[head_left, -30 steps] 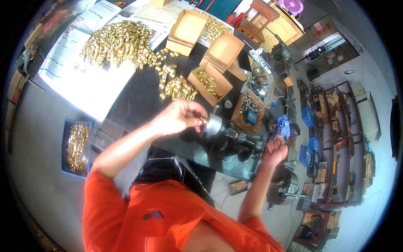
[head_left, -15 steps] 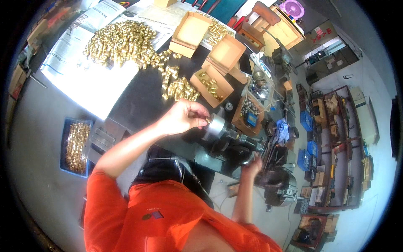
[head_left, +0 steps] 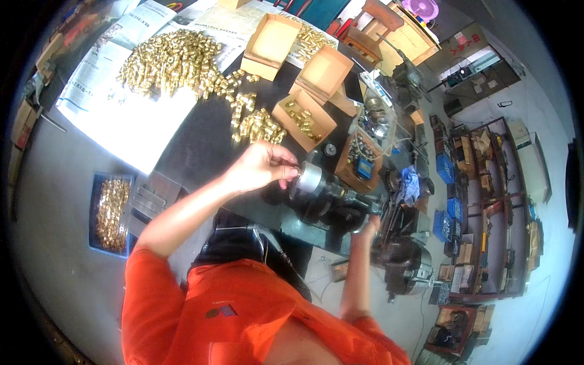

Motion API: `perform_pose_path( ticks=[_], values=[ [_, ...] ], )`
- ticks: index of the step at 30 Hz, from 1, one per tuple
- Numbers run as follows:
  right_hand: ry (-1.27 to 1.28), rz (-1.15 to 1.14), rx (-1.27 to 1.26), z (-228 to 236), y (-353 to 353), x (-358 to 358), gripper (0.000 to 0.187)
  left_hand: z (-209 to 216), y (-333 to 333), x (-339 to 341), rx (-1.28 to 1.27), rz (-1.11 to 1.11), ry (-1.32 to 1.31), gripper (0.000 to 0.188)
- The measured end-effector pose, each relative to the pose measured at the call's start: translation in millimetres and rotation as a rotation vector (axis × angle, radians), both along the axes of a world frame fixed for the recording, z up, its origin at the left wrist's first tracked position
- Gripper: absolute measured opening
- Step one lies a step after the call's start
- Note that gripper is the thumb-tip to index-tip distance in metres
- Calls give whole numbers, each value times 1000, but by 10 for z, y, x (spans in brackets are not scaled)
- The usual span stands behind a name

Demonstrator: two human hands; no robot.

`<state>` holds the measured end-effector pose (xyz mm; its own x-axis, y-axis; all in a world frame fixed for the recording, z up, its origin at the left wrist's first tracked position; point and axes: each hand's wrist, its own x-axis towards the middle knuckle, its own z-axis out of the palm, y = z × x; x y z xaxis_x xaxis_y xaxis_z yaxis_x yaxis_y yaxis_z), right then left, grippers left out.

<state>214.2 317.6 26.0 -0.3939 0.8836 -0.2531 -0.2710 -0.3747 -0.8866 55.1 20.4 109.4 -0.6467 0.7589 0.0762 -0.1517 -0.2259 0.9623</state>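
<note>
My left hand (head_left: pixel 263 167) is closed in a pinch at the face of a silver cylindrical chuck (head_left: pixel 309 177). Between thumb and fingertips is a small brass-coloured piece, mostly hidden by them. The chuck belongs to a dark bench machine (head_left: pixel 331 204) that stretches rightward along the table's near edge. At the machine's right end, my right hand (head_left: pixel 368 228) is closed around a handle, which its fingers largely cover. Just beyond my left hand lies a small heap of brass fittings (head_left: pixel 261 126), beside an open cardboard box (head_left: pixel 319 135) with more fittings inside.
A large pile of brass fittings (head_left: pixel 173 61) rests on newspaper (head_left: pixel 131 131). Two more open cardboard boxes stand behind. On the floor at left is a blue crate (head_left: pixel 93 210) of brass parts. A motor-like machine (head_left: pixel 404 264) and a loaded shelf (head_left: pixel 493 213) are at right.
My right hand has shifted slightly up and toward the machine, still at the handle. My left hand keeps its pinch at the chuck. The whole view has shifted slightly.
</note>
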Motion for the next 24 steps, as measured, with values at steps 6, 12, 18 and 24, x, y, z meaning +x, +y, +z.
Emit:
perform_pose_path(
  ticks=[6, 12, 18, 24],
  values=[
    [70, 122, 432, 462, 294, -308, 22, 55, -29, -27, -69, -21, 46, 15],
    [441, 180, 403, 848, -7, 228, 18, 45, -76, -45, -56, -27, -26, 16],
    [261, 209, 136, 422, -183, 716, 23, 36, -96, -36, -43, -37, -50, 13],
    [-42, -14, -46, -29, -14, 96, 24, 52, -43, -234, -73, 16, -32, 18]
  ],
)
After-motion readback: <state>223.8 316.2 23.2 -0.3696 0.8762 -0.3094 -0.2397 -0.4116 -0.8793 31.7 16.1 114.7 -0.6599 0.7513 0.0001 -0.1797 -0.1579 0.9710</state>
